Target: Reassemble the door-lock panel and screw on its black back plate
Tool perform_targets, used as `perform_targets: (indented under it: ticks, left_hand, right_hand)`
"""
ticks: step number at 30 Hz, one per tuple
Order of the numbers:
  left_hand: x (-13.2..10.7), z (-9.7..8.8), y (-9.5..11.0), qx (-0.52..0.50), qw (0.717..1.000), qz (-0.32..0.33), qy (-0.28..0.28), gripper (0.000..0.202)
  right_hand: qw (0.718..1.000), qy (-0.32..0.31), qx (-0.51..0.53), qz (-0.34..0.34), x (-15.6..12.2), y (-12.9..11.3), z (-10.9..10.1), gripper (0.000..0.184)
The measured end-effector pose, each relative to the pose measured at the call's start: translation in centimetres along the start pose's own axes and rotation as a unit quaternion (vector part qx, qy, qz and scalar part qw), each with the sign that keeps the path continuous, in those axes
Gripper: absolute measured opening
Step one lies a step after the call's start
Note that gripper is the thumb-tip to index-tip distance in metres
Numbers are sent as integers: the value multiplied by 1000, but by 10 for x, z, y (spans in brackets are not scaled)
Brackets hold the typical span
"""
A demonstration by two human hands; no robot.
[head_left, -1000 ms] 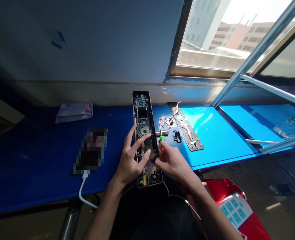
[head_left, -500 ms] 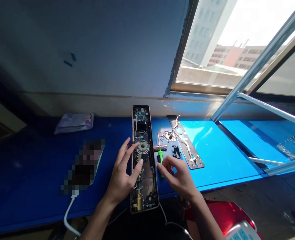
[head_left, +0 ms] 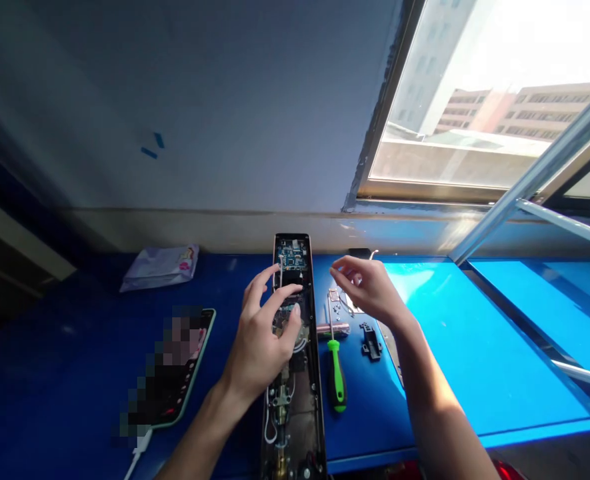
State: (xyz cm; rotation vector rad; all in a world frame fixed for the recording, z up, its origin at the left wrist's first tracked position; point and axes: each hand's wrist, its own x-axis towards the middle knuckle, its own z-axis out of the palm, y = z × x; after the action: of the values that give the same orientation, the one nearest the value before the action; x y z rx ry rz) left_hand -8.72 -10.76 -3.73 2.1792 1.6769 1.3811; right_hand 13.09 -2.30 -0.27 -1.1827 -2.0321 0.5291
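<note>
A long opened lock body [head_left: 295,393] with circuit boards and wires lies lengthwise on the blue table [head_left: 449,360]. My left hand [head_left: 265,333] rests on its middle, fingers spread over the round mechanism. My right hand [head_left: 367,287] hovers above the small loose parts to the right of the lock, thumb and forefinger pinched; whether they hold anything I cannot make out. A green-handled screwdriver [head_left: 335,377] lies on the table beside the lock, free of both hands. A small black part [head_left: 371,340] lies just right of it.
A phone [head_left: 175,367] on a white cable lies left of the lock. A packet of tissues [head_left: 161,265] sits at the back left. A metal plate is partly hidden under my right wrist. An open window frame [head_left: 525,193] reaches over the table's right side.
My right hand let go of the screwdriver and rose toward the back, over the loose parts. My left hand slid further up the lock. The camera moved closer and lower.
</note>
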Motion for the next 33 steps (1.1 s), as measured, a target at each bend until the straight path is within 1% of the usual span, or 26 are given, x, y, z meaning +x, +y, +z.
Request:
perform_targets:
  ticks: [4, 7, 10, 13, 17, 22, 28, 31, 33]
  left_hand:
    - [23, 8, 6, 19, 998, 50, -13, 23]
    - [37, 17, 7, 18, 996, 77, -29, 21]
    - [45, 27, 8, 24, 994, 95, -49, 20]
    - [49, 36, 9, 31, 992, 101, -64, 20]
    - [51, 42, 11, 24, 991, 111, -64, 20]
    - [52, 39, 13, 16, 992, 107, -70, 20]
    - [52, 30, 9, 22, 995, 88, -37, 19]
    - [52, 29, 9, 23, 996, 87, -27, 18]
    - [52, 29, 9, 17, 995, 88, -30, 19]
  right_hand:
    - [999, -2, -37, 19, 9, 23, -4, 15]
    - [997, -27, -74, 21, 7, 40, 1, 13]
    - [991, -65, -110, 25, 2, 54, 9, 13]
    - [986, -99, -130, 32, 0, 64, 19, 20]
    - [982, -123, -137, 41, 0, 69, 29, 34]
    - [983, -121, -131, 44, 5, 70, 35, 35]
    - [984, -101, -135, 49, 6, 71, 32, 49]
    - [983, -101, -139, 66, 4, 73, 30, 42]
    - [983, -102, -136, 75, 3, 73, 31, 37]
